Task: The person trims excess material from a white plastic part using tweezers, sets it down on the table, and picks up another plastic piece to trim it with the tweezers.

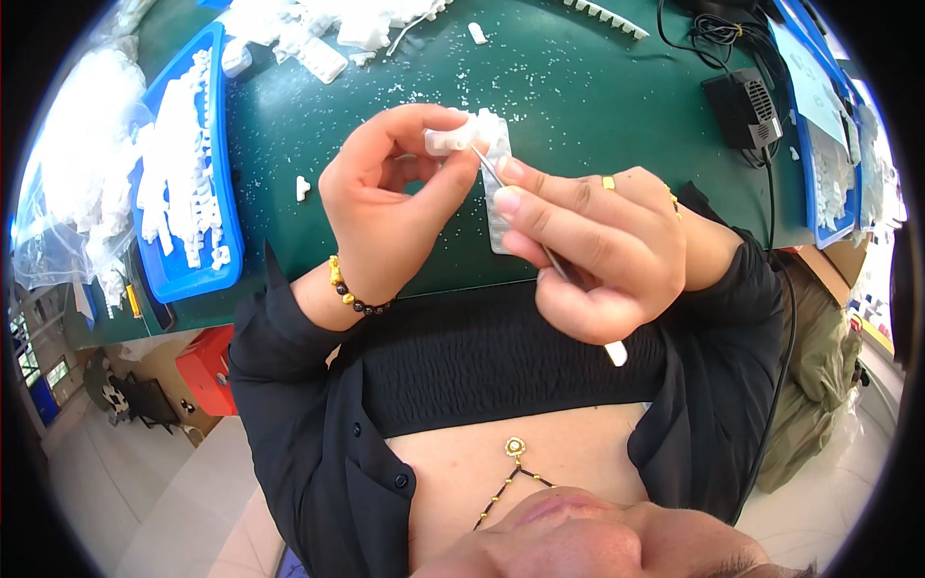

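My left hand [385, 197] is closed, pinching a small white plastic part [443, 141] with tube-like ends between thumb and forefinger. In my right hand [607, 246] is a slim metal tool [617, 354], shaped like a scalpel, its flat rounded end sticking out below the palm. Its thin tip touches or nearly touches the white part beside my left thumb; the exact contact is too small to tell. Behind my fingers, a pale strip of moulded plastic [498, 231] lies on the table, partly hidden by the right hand.
White crumbs litter the green table [617, 106]. At left stands a blue tray [198, 279] of white parts, beside a clear plastic bag [72, 183]. More white pieces [318, 43] are heaped at the back. A black power adapter [742, 108] with cables and another blue tray [831, 231] are at right.
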Demonstrator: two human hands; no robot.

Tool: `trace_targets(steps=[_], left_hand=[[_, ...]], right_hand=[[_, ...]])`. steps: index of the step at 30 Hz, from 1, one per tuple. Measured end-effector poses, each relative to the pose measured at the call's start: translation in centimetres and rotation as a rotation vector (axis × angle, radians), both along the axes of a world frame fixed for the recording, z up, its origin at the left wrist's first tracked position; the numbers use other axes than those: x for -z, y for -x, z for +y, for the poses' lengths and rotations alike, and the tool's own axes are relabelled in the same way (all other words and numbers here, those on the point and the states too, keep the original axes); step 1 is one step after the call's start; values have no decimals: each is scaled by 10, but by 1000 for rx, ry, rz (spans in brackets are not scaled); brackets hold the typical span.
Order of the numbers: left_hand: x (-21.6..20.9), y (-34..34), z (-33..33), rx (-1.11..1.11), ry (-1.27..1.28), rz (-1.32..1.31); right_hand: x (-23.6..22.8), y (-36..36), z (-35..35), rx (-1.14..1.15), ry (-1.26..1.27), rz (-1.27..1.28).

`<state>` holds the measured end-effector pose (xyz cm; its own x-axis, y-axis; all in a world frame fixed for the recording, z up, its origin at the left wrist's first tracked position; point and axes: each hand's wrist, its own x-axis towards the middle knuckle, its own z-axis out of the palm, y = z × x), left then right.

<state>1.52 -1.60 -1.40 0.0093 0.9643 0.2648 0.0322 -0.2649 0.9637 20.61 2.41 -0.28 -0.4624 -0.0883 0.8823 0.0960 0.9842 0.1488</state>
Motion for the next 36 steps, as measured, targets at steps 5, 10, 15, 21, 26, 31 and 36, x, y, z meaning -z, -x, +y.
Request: trace_targets(steps=[5,10,15,21,26,31,36], left_hand=[[-9,7,5,71,285,-92],[-5,18,19,175,467,-469],[0,27,24,194,500,-602],[-6,17,25,132,466,-576],[2,15,28,276,435,-566],[-9,25,31,269,380,-305],[-56,43,31,112,112,132]], right_hand=[[0,-9,19,-180,445,122],[-1,-18,32,-186,911,214],[0,-23,38,-285,1080,142],[-1,-15,37,-413,1149,127],[-1,-15,32,-399,1202,90],[-5,-26,47,-507,1168,270],[-1,-37,61,-308,1222,381]])
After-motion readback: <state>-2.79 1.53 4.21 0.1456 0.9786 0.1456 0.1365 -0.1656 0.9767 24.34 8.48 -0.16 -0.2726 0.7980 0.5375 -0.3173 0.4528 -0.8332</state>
